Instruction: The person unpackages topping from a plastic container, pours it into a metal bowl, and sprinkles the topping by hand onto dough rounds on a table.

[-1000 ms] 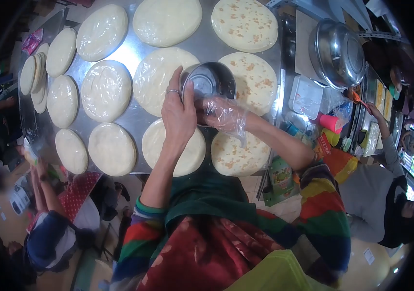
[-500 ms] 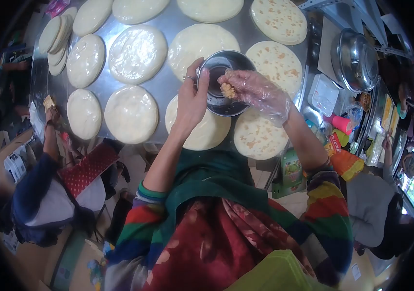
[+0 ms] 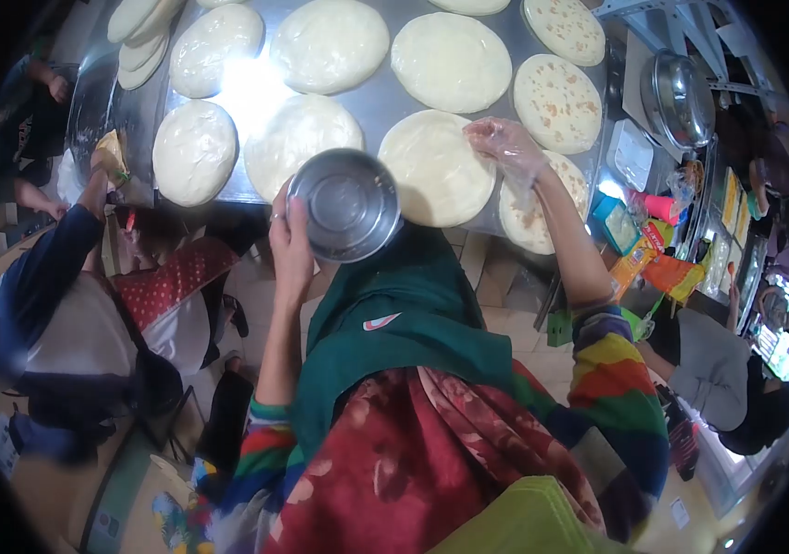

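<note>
My left hand grips the rim of a round metal bowl, held at the table's front edge. I can make out no food inside the bowl. My right hand, in a clear plastic glove, is over the right edge of a pale flat dough round. Its fingers are drawn together, and what they hold, if anything, is hidden. Just right of it lies another dough round with brown flecks. Partly under my right forearm is a second flecked round.
Several plain dough rounds cover the metal table, with some stacked at far left. A metal basin, white tray and pink cup stand right. People work on both sides.
My left hand has drawn the bowl down and left, toward me. My right hand has left the bowl; the brown crumbly clump in its fingers no longer shows. The view has shifted over the table.
</note>
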`<state>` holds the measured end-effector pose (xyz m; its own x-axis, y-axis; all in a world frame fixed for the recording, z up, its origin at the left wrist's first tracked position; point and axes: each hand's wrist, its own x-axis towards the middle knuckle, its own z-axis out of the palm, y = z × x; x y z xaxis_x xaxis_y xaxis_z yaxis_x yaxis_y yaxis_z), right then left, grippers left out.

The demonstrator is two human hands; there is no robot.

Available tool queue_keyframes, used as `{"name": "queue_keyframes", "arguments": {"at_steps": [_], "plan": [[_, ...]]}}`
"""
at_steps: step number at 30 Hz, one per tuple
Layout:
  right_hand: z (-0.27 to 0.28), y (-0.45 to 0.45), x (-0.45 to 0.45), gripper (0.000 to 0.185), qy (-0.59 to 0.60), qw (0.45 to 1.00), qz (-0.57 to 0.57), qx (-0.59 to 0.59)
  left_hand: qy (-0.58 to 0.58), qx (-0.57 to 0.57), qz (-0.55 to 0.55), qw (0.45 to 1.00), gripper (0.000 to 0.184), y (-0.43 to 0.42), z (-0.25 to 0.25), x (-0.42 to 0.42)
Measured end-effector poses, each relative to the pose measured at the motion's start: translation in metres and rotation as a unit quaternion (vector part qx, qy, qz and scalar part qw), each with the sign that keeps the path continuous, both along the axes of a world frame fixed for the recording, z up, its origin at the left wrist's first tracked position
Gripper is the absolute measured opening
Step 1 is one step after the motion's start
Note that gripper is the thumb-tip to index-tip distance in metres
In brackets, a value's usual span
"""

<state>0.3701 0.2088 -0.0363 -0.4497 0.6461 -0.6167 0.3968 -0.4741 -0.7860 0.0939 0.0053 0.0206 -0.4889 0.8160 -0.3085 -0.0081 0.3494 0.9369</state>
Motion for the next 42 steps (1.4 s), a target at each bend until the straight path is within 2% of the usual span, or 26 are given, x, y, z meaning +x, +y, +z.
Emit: {"name": "queue_keyframes", "arguments": {"at_steps": [3, 7, 9, 13, 17, 20, 24, 28, 31, 33, 37, 40, 42], "plan": [[-0.019, -0.006, -0.012, 0.017, -0.121, 0.963, 0.069, 0.229, 0.009, -0.014, 0.005, 1.000, 0.041, -0.043, -0.005, -0.019], [-0.041, -0.015, -0.036, 0.018, -0.131, 0.901, 0.120, 0.396, 0.012, -0.019, 0.012, 1.000, 0.042, -0.081, -0.009, -0.031], [-0.067, -0.017, -0.047, 0.022, -0.105, 0.874, 0.142, 0.452, 0.016, -0.018, 0.012, 1.000, 0.041, -0.093, -0.014, -0.035], [-0.072, -0.036, -0.075, 0.023, -0.150, 0.882, 0.142, 0.424, 0.006, -0.009, 0.008, 1.000, 0.041, -0.104, -0.009, -0.036], [-0.087, -0.053, -0.084, 0.020, -0.177, 0.816, 0.197, 0.514, 0.017, -0.005, -0.002, 1.000, 0.041, -0.109, -0.006, -0.037], [-0.073, -0.073, -0.080, 0.011, -0.076, 0.779, 0.214, 0.584, 0.020, 0.001, -0.004, 1.000, 0.040, -0.113, -0.004, -0.036], [-0.062, -0.107, -0.075, 0.013, 0.010, 0.877, 0.105, 0.468, 0.008, 0.000, -0.014, 1.000, 0.043, -0.118, -0.006, -0.037], [-0.047, -0.123, -0.069, 0.007, -0.049, 0.808, 0.160, 0.565, 0.009, 0.005, -0.017, 1.000, 0.042, -0.119, -0.002, -0.036], [-0.035, -0.139, -0.057, 0.007, -0.060, 0.843, 0.151, 0.513, 0.004, 0.017, -0.016, 1.000, 0.039, -0.120, -0.008, -0.036], [-0.047, -0.143, -0.042, 0.008, -0.087, 0.838, 0.164, 0.513, 0.003, 0.021, -0.022, 1.000, 0.039, -0.120, -0.008, -0.036], [-0.013, -0.154, -0.031, 0.011, -0.123, 0.830, 0.138, 0.527, -0.013, 0.030, -0.029, 0.999, 0.039, -0.118, -0.007, -0.037], [-0.074, -0.131, 0.004, 0.013, -0.202, 0.821, 0.179, 0.503, -0.011, 0.031, -0.034, 0.999, 0.039, -0.118, -0.007, -0.036], [-0.085, -0.113, 0.018, 0.017, -0.244, 0.814, 0.172, 0.498, -0.009, 0.033, -0.038, 0.999, 0.039, -0.119, -0.011, -0.038]]}}
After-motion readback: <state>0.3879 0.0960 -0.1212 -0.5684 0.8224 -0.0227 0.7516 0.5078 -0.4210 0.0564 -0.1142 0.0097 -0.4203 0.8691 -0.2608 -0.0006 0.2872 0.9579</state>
